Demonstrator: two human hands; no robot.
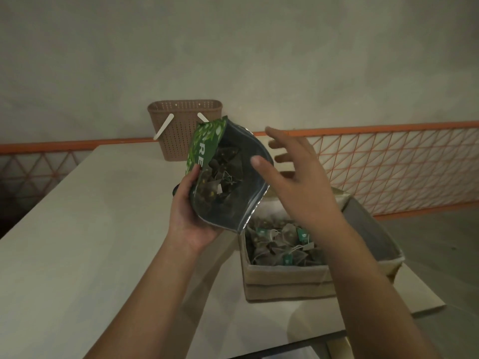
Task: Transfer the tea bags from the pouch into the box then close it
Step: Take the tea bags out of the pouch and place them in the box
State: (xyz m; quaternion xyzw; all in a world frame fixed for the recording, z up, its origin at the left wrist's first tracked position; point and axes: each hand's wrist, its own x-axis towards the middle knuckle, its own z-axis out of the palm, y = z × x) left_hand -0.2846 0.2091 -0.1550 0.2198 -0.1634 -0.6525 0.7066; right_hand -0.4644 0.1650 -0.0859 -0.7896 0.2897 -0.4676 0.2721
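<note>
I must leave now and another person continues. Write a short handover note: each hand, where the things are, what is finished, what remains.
Left hand: grip around the lower part of the pouch, held up with its mouth open toward the camera.
Right hand: open, fingers spread beside the pouch mouth, holding nothing.
Box: open on the table, right of the pouch, lid flap back.
Done: many tea bags already lie in the box.
Left: more tea bags remain inside the pouch; move them over, then close the box.
A basket stands at the back of the table.
</note>
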